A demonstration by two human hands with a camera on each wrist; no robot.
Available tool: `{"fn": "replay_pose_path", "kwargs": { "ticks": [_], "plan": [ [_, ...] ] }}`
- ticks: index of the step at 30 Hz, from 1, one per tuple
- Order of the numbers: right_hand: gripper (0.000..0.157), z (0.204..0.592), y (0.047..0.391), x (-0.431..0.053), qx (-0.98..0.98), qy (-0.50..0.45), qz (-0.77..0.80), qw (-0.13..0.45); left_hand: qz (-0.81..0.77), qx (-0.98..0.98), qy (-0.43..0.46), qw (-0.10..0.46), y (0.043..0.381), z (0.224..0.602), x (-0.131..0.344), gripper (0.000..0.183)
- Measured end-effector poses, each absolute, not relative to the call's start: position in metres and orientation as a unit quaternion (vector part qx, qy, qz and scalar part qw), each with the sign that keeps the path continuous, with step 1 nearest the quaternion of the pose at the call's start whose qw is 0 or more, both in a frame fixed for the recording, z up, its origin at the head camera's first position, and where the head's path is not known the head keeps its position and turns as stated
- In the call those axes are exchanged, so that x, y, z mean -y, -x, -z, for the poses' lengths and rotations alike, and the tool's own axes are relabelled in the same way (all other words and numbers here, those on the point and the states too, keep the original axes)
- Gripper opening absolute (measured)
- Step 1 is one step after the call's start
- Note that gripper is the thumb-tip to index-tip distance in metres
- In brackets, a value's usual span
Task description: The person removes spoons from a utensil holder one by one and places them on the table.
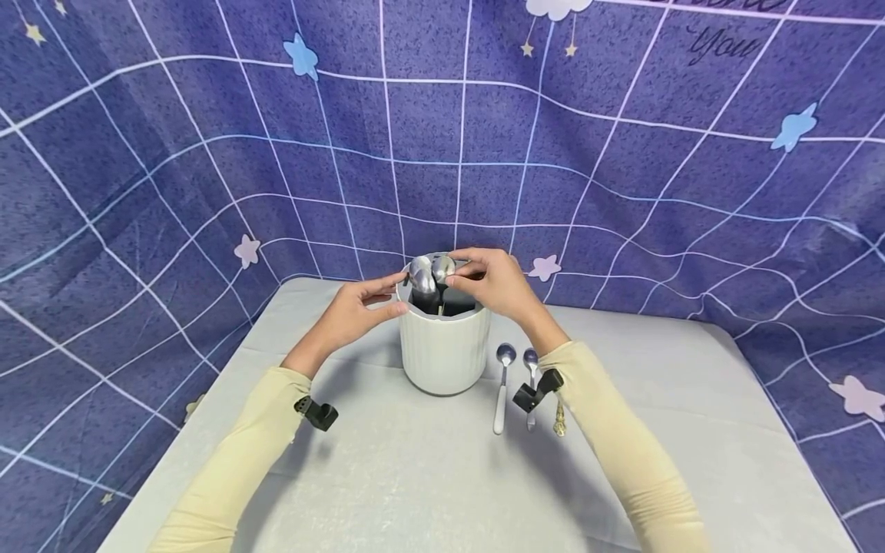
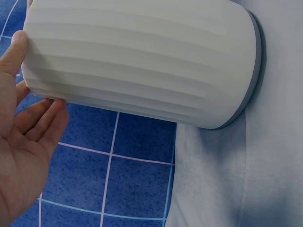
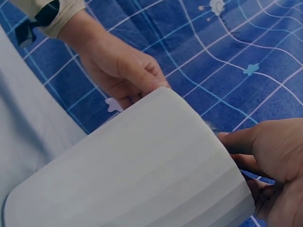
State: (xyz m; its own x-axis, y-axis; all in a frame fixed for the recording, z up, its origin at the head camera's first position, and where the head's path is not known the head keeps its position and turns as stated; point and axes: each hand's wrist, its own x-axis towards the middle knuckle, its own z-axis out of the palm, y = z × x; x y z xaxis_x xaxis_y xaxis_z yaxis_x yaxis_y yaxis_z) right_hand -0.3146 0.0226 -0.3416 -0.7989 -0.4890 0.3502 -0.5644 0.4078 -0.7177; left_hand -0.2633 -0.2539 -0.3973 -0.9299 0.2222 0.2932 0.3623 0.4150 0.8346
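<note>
A white ribbed utensil holder (image 1: 445, 353) stands upright on the table. Its wall (image 2: 142, 56) fills much of the left wrist view. My left hand (image 1: 356, 311) holds the holder's rim from the left, thumb on the outside; the same hand (image 2: 28, 137) shows at the edge of the left wrist view. Metal spoons (image 1: 421, 276) stand bowl-up inside the holder. Over the opening, my right hand (image 1: 494, 280) pinches a spoon (image 1: 443, 268) by its bowl. The right wrist view shows the right hand (image 3: 279, 161) at the rim, where the holder's wall hides most of the spoon.
Right of the holder lie a white-handled spoon (image 1: 500, 392) and another spoon (image 1: 530, 359), partly behind the wrist camera. An ornate gold handle (image 1: 560, 424) shows beside the right sleeve. A grey cloth (image 1: 387, 468) covers the table; a blue patterned curtain (image 1: 429, 184) hangs behind.
</note>
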Motion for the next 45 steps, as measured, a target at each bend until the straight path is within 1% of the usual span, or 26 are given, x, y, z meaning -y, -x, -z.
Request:
{"fn": "replay_pose_path", "kwargs": {
  "ticks": [3,7,22,31,45],
  "plan": [
    [0.039,0.342,0.315,-0.022,0.841,-0.323,-0.432,0.054,0.511,0.839,0.173,0.067,0.264,0.397,0.254,0.058],
    [0.038,0.343,0.315,-0.021,0.839,-0.327,-0.431,0.056,0.514,0.838,0.173,0.068,0.264,0.396,0.253,0.057],
    [0.036,0.343,0.314,-0.025,0.817,-0.325,-0.475,0.028,0.519,0.833,0.181,0.071,0.264,0.396,0.253,0.057],
    [0.034,0.344,0.315,-0.025,0.801,-0.334,-0.495,0.039,0.517,0.836,0.169,0.065,0.262,0.394,0.253,0.057],
    [0.035,0.326,0.313,-0.025,0.789,-0.328,-0.517,0.049,0.516,0.839,0.163,0.055,0.262,0.392,0.252,0.057]
  ]
}}
